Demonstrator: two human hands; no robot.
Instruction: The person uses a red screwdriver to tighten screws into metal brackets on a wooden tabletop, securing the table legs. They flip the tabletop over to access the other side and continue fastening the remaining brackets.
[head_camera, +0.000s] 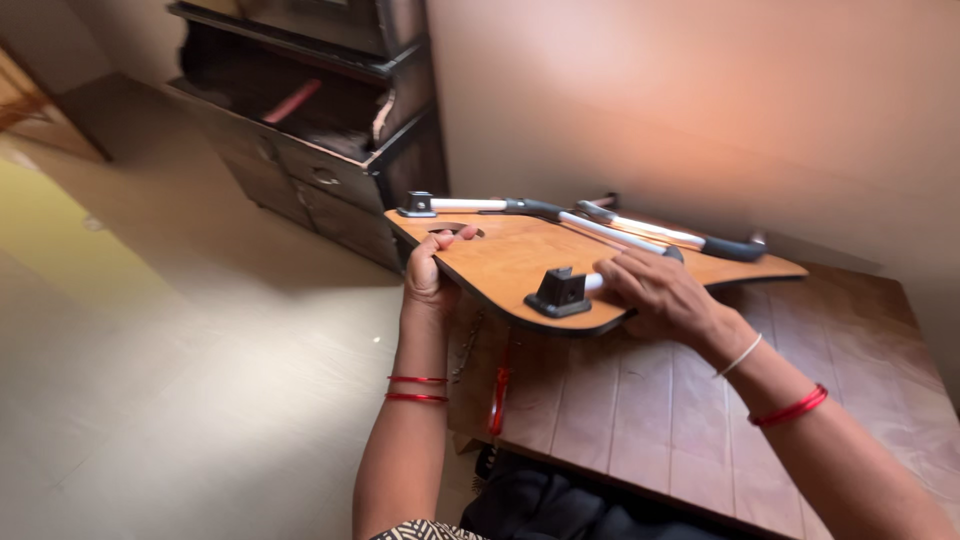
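A wooden lap-table board (510, 255) lies upside down on a low wooden table (700, 400), its folded metal legs on top. My left hand (430, 275) grips the board's near-left edge, thumb on the top face next to a round cut-out (457, 231). My right hand (665, 290) is closed around a white leg tube beside its black plastic bracket (560, 293). Two more white tubes with black grips (640, 230) lie folded across the board's far side.
A dark wooden cabinet (330, 120) with drawers stands against the wall behind the board. A pale tiled floor (150, 350) stretches to the left. A red object (498, 395) hangs at the table's near-left edge, and dark cloth (540, 505) lies below.
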